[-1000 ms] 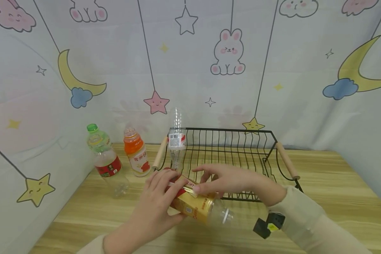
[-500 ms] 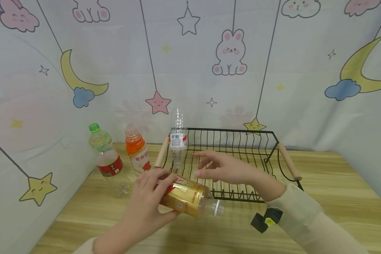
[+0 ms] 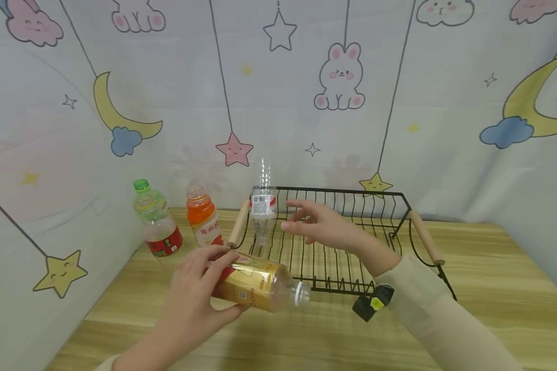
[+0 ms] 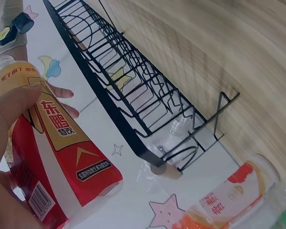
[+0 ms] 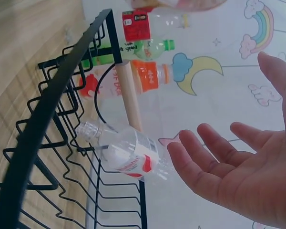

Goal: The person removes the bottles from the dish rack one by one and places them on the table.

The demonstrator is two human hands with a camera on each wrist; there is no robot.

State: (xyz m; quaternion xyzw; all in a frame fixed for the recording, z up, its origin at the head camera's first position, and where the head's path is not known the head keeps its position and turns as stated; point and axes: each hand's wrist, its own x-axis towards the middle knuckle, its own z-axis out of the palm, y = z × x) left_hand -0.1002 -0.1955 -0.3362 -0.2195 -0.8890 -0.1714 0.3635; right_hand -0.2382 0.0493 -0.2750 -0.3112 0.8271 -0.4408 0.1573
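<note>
My left hand [image 3: 192, 288] grips a clear plastic bottle with a gold and red label [image 3: 252, 283], tipped on its side with its capless neck pointing right. The left wrist view shows my thumb across the label of this drink bottle [image 4: 57, 129]. Over the black wire dish rack [image 3: 339, 190], my right hand [image 3: 327, 226] hovers with fingers extended, holding nothing. Just left of that hand, a clear plastic bottle [image 3: 263, 206] with a white and red label stands neck-down at the rack's left end. The right wrist view shows this upturned bottle [image 5: 133, 155] between the wires.
Left of the rack stand an orange drink bottle [image 3: 204, 219], a red-labelled clear bottle [image 3: 164, 239] and a green-capped bottle [image 3: 141, 184] behind it. Wooden handles [image 3: 425, 238] flank the rack. A patterned curtain [image 3: 288, 103] hangs behind the wooden table [image 3: 492, 273].
My right hand has come off the gold and red bottle and risen away over the rack. The left hand has carried that bottle leftward.
</note>
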